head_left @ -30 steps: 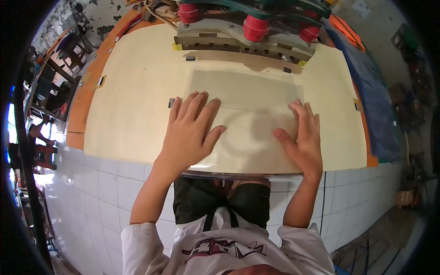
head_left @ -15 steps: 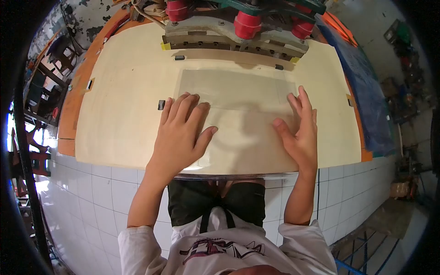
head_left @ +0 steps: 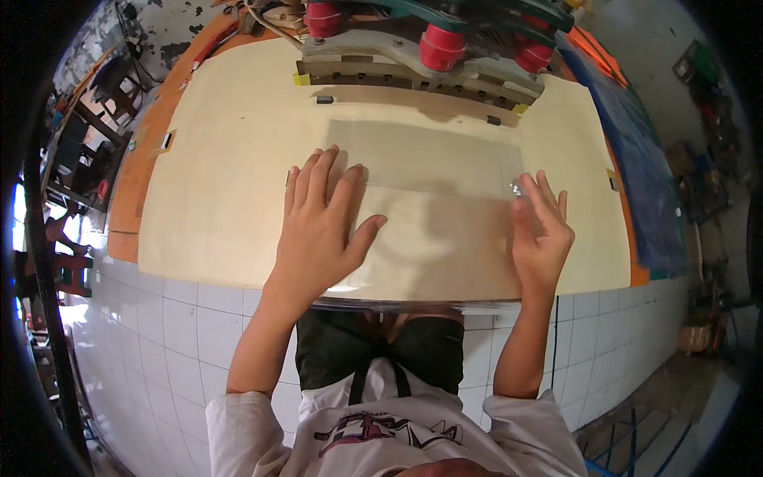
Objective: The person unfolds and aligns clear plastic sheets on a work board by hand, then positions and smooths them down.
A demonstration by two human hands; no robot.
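A clear plastic sheet (head_left: 429, 163) lies on the cream board (head_left: 214, 191), below the machine head. Nearer to me, more glossy clear plastic (head_left: 429, 246) reaches the board's front edge; whether it is the same sheet I cannot tell. My left hand (head_left: 322, 207) rests flat over the plastic's left side, fingers stretched forward and thumb out. At the right edge, the thumb and forefinger of my right hand (head_left: 540, 230) pinch the sheet's corner, where the plastic glints. The other right fingers are loosely raised.
A machine head (head_left: 421, 71) with red mounts (head_left: 443, 48) hangs over the back of the board. Small dark stops (head_left: 324, 100) sit on the board near it. Blue sheeting (head_left: 644, 183) covers the table's right side. White floor tiles lie below.
My right hand has moved slightly right and down, its thumb and forefinger closing at the sheet's edge. My left hand stays flat on the plastic. The whole view has shifted slightly.
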